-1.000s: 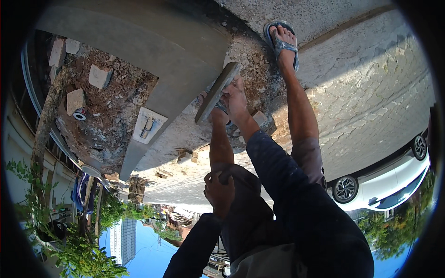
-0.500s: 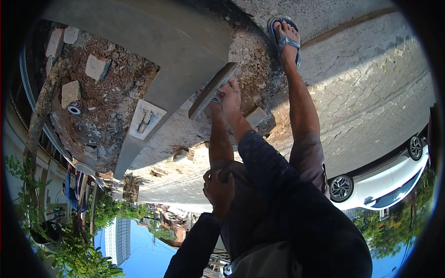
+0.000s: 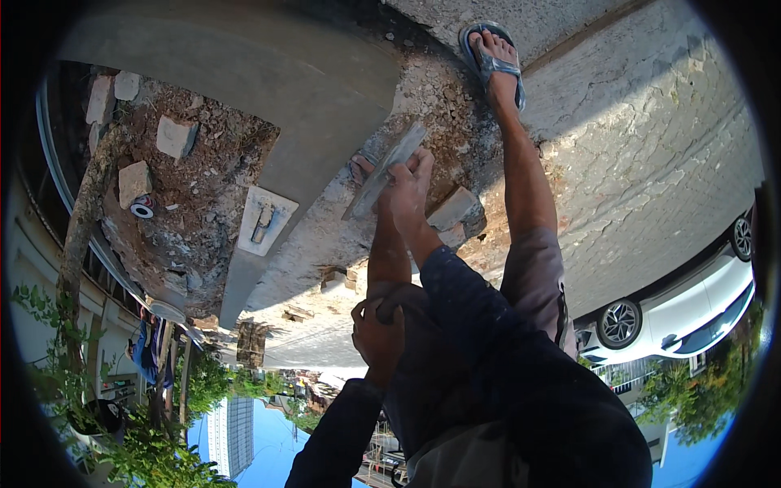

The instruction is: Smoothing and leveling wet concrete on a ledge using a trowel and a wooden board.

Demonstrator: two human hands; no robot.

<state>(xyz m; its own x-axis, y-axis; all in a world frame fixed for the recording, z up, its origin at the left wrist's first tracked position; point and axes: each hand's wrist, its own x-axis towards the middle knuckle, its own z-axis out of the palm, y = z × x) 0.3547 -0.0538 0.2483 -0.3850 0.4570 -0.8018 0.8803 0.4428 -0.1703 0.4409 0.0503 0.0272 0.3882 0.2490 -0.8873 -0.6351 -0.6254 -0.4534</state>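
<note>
A long flat rectangular trowel (image 3: 386, 171), smeared with grey cement, is in my right hand (image 3: 411, 191). My fingers are closed round its handle on the back side, and the blade stands tilted, seen nearly edge-on. It is apart from the smooth grey cement ledge (image 3: 325, 106), just beyond the ledge's right edge. My left hand (image 3: 378, 333) is bent over my left knee with its fingers curled. A second trowel, with a pale rectangular plate (image 3: 281, 213) and a handle on top, lies on the narrow arm of the ledge. My left foot is partly hidden behind the held trowel.
Soil with broken blocks (image 3: 176, 137) and a tape roll (image 3: 141, 211) lies inside the ledge's corner. Loose rubble and a brick piece (image 3: 452, 209) lie beside my legs. My right foot, in a sandal (image 3: 494, 65), stands on pavement. A white car (image 3: 675, 317) is parked at the right.
My right hand has drawn the trowel off the ledge's edge, a little down and right, turning its blade. My left hand stays on the knee. The whole view has shifted slightly.
</note>
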